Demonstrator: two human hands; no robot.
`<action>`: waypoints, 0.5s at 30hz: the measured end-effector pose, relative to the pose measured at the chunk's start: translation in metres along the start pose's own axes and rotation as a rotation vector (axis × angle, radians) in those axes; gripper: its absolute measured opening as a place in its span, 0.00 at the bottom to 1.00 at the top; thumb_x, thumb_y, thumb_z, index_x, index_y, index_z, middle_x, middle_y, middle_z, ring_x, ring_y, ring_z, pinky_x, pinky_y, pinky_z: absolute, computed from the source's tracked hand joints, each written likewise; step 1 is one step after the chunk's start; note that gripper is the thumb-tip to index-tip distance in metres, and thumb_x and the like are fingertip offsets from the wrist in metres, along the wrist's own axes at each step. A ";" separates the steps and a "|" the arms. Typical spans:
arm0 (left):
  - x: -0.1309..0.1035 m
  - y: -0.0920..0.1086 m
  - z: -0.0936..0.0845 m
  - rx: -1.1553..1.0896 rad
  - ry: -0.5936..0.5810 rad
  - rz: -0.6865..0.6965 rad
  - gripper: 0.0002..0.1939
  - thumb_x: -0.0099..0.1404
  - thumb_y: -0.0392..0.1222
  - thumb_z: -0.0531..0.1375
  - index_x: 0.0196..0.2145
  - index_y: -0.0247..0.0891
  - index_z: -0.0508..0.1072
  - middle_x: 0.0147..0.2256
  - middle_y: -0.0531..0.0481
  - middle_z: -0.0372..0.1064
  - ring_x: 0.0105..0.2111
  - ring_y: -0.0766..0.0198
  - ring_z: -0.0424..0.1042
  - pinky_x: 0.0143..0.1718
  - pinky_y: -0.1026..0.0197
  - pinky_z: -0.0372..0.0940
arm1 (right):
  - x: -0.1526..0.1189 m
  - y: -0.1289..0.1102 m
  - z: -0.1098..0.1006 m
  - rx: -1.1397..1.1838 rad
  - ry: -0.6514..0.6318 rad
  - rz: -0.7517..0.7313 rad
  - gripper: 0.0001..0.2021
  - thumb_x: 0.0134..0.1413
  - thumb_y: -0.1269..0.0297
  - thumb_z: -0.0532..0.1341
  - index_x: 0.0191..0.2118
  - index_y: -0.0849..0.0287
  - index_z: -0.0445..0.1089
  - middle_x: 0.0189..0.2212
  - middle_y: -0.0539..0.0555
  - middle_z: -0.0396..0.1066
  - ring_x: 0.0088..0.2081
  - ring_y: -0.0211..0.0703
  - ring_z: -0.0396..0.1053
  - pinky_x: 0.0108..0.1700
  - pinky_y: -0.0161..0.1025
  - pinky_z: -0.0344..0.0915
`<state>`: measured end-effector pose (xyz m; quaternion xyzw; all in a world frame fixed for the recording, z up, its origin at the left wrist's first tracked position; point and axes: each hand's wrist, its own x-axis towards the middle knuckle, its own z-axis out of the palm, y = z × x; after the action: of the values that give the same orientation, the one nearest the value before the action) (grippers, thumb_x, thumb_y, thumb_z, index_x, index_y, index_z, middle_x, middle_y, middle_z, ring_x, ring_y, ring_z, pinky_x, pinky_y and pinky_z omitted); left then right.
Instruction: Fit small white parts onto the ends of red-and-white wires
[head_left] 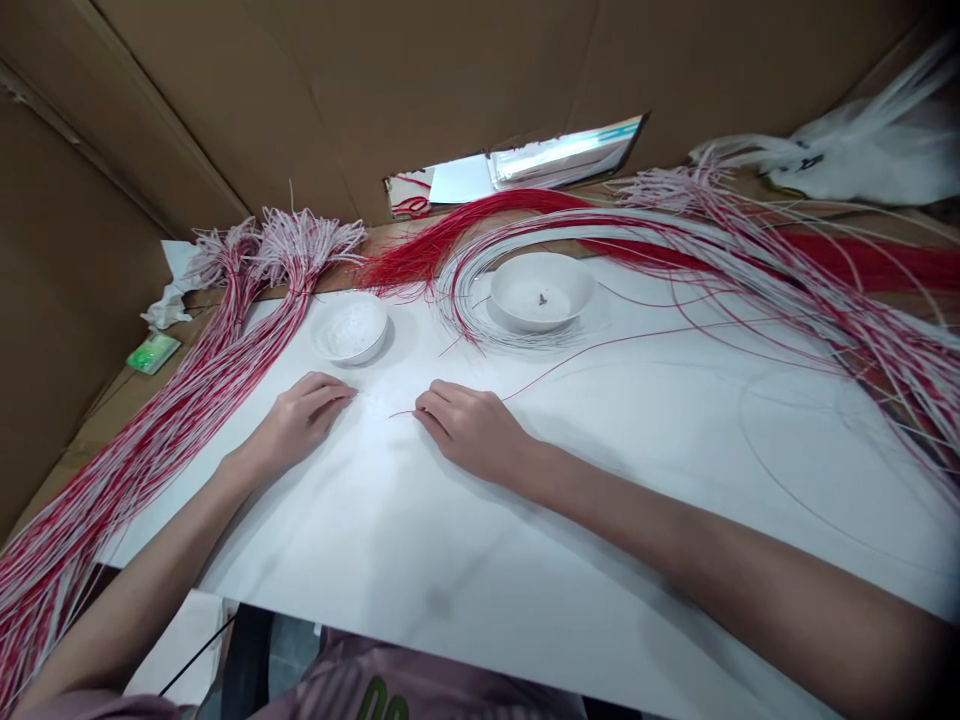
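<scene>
- Brown cardboard walls [465, 90] fence in the work on the far side and the left, probably to keep loose strands from straying.
- White tabletop [360, 590] spans the middle, its pale surface likely making thin strands easier to see.
- Red-and-white strands [225, 330] run down the left edge, gathered at frizzy ends; they seem laid lengthwise to avoid tangling.
- Mixed strands [795, 260] sweep in from the right, and a red bundle [480, 215] arches along the back; stray ends from this side cross toward the hands and could snag.
- A plastic bag [885, 150] slumps in the far right corner.
- The far bowl [517, 280] sits within curving white strands; whether any pass beneath it I cannot tell.
- The right hand [476, 425] rests over the tabletop, pinching a red strand [570, 355] close to its tip, presumably for control; the short end points toward the other hand and the long part trails away right.
- The left hand [307, 410] is just beside the near bowl [319, 335], which holds something white. Its fingertips are drawn together, but I cannot tell whether anything is between them.
- A green packet [153, 353] lies beyond the left strands.
- A tiny dark object [542, 299] lies in the far bowl.
</scene>
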<state>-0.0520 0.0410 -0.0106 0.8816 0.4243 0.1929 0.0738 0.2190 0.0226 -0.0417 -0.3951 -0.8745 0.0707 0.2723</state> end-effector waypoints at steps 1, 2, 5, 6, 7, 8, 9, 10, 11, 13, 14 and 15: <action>0.000 0.001 0.000 -0.008 -0.002 -0.004 0.11 0.69 0.36 0.55 0.46 0.37 0.75 0.41 0.44 0.72 0.42 0.62 0.72 0.46 0.59 0.68 | 0.000 0.000 0.000 0.004 0.007 0.004 0.10 0.67 0.69 0.51 0.35 0.61 0.67 0.31 0.52 0.69 0.31 0.37 0.64 0.31 0.36 0.53; 0.001 0.002 0.001 -0.014 -0.005 -0.011 0.11 0.69 0.37 0.55 0.46 0.37 0.75 0.42 0.44 0.72 0.43 0.62 0.71 0.47 0.58 0.68 | 0.000 0.000 0.000 0.009 0.014 0.007 0.10 0.67 0.69 0.51 0.35 0.61 0.67 0.31 0.52 0.69 0.31 0.37 0.64 0.31 0.36 0.53; 0.002 0.007 0.004 -0.030 -0.006 -0.042 0.13 0.70 0.39 0.54 0.49 0.38 0.73 0.45 0.43 0.71 0.46 0.60 0.70 0.50 0.55 0.67 | -0.001 0.001 0.001 0.037 0.029 0.013 0.09 0.66 0.72 0.50 0.37 0.61 0.67 0.31 0.52 0.69 0.32 0.38 0.64 0.31 0.36 0.53; 0.002 0.009 0.006 -0.042 -0.012 -0.054 0.14 0.70 0.39 0.54 0.50 0.38 0.72 0.47 0.42 0.70 0.49 0.59 0.70 0.52 0.53 0.67 | -0.001 0.001 0.001 0.045 0.034 0.016 0.09 0.66 0.73 0.50 0.38 0.61 0.67 0.31 0.52 0.69 0.32 0.38 0.64 0.31 0.36 0.54; 0.003 0.011 0.008 -0.060 -0.019 -0.063 0.15 0.70 0.40 0.54 0.52 0.38 0.71 0.50 0.41 0.69 0.51 0.58 0.68 0.54 0.52 0.66 | 0.000 0.001 0.001 0.053 0.039 0.022 0.09 0.65 0.74 0.50 0.38 0.61 0.66 0.32 0.52 0.69 0.33 0.38 0.64 0.32 0.36 0.54; 0.003 0.014 0.011 -0.081 -0.033 -0.067 0.17 0.70 0.41 0.54 0.55 0.38 0.69 0.53 0.41 0.68 0.54 0.57 0.67 0.56 0.51 0.65 | 0.000 0.001 0.001 0.059 0.043 0.029 0.10 0.65 0.74 0.49 0.39 0.61 0.66 0.32 0.52 0.69 0.34 0.39 0.64 0.32 0.36 0.55; 0.003 0.017 0.013 -0.101 -0.054 -0.063 0.18 0.70 0.41 0.54 0.56 0.38 0.68 0.56 0.40 0.66 0.57 0.56 0.65 0.58 0.50 0.64 | 0.000 0.001 0.000 0.065 0.048 0.040 0.10 0.65 0.75 0.49 0.39 0.60 0.66 0.33 0.53 0.68 0.34 0.39 0.64 0.32 0.36 0.55; 0.004 0.020 0.016 -0.119 -0.075 -0.053 0.19 0.70 0.42 0.54 0.58 0.38 0.66 0.58 0.40 0.64 0.59 0.56 0.63 0.60 0.49 0.62 | 0.001 0.000 -0.001 0.071 0.053 0.056 0.10 0.65 0.74 0.49 0.39 0.60 0.66 0.33 0.53 0.68 0.35 0.39 0.64 0.32 0.36 0.56; 0.003 0.023 0.018 -0.132 -0.090 -0.042 0.20 0.70 0.42 0.54 0.58 0.38 0.66 0.61 0.40 0.62 0.61 0.55 0.60 0.61 0.47 0.61 | 0.001 0.000 -0.001 0.076 0.059 0.074 0.10 0.65 0.74 0.49 0.38 0.60 0.66 0.33 0.53 0.68 0.34 0.39 0.64 0.32 0.35 0.56; 0.001 0.028 0.023 -0.148 -0.108 -0.020 0.21 0.71 0.43 0.53 0.60 0.38 0.64 0.63 0.41 0.58 0.64 0.54 0.57 0.64 0.45 0.57 | 0.002 -0.001 -0.002 0.089 0.070 0.112 0.09 0.65 0.71 0.49 0.37 0.60 0.66 0.32 0.53 0.67 0.31 0.38 0.64 0.31 0.35 0.57; 0.000 0.031 0.024 -0.155 -0.110 -0.015 0.22 0.71 0.43 0.53 0.61 0.38 0.63 0.64 0.41 0.57 0.65 0.54 0.55 0.65 0.44 0.56 | 0.002 -0.001 -0.002 0.098 0.074 0.124 0.09 0.65 0.70 0.49 0.37 0.60 0.66 0.32 0.53 0.67 0.30 0.37 0.63 0.31 0.35 0.57; -0.002 0.035 0.025 -0.163 -0.107 -0.011 0.23 0.71 0.43 0.52 0.62 0.38 0.62 0.64 0.42 0.56 0.66 0.55 0.54 0.65 0.44 0.55 | 0.002 -0.002 -0.002 0.107 0.078 0.131 0.09 0.65 0.70 0.50 0.37 0.60 0.66 0.32 0.52 0.67 0.29 0.36 0.64 0.30 0.34 0.57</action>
<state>-0.0180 0.0186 -0.0241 0.8795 0.4075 0.1789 0.1688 0.2183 0.0226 -0.0383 -0.4389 -0.8304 0.1196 0.3217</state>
